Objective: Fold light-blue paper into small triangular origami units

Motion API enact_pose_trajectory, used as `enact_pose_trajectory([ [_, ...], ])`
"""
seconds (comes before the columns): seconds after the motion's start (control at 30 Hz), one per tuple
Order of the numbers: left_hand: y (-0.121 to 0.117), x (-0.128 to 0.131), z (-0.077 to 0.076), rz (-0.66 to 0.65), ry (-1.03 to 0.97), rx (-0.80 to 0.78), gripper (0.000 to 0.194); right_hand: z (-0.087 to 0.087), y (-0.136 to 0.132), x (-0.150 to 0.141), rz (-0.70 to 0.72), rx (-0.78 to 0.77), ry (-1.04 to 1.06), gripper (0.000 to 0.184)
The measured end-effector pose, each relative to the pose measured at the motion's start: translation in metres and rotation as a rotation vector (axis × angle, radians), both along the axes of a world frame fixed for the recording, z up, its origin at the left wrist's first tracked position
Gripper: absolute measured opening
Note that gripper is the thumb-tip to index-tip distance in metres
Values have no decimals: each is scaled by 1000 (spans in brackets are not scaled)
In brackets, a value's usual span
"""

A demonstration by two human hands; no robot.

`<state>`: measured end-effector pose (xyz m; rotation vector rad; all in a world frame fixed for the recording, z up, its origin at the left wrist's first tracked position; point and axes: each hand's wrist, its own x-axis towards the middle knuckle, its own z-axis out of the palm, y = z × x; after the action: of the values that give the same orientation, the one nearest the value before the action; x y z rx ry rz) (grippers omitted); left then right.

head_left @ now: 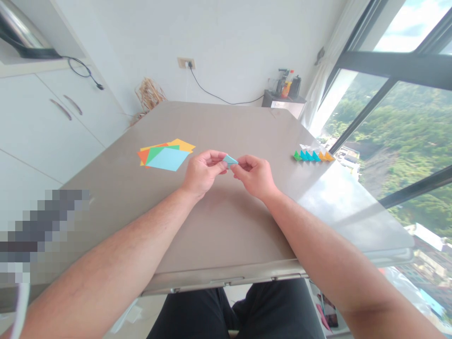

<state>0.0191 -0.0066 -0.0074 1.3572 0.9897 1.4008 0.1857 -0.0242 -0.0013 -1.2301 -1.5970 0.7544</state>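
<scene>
Between my two hands, raised over the middle of the table, is a small piece of folded light-blue paper. My left hand pinches its left side between thumb and fingers. The right edge is pinched by my right hand. Fingertips cover parts of the paper, so its full shape is hidden. To the left, near my left hand, lies a loose fan of coloured paper sheets in light blue, green, orange and yellow. On the right stands a row of small folded paper pieces in green, blue and orange.
The grey-brown table spans the view, its front edge above my lap. A pixelated patch covers something at the left. Behind the table, bottles stand on a small cabinet. A window lies to the right.
</scene>
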Motion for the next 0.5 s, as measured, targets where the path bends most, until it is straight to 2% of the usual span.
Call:
enact_pose_trajectory([
  [0.17,-3,-2,1,-34,160,123,25,-1,0,0,-49,190,-128,24],
  [0.27,-5,-4,4,8,242,180,18,-3,1,0,-34,204,-172,25],
  [0.5,-2,-6,1,8,261,150,17,-3,1,0,-39,199,-151,19],
])
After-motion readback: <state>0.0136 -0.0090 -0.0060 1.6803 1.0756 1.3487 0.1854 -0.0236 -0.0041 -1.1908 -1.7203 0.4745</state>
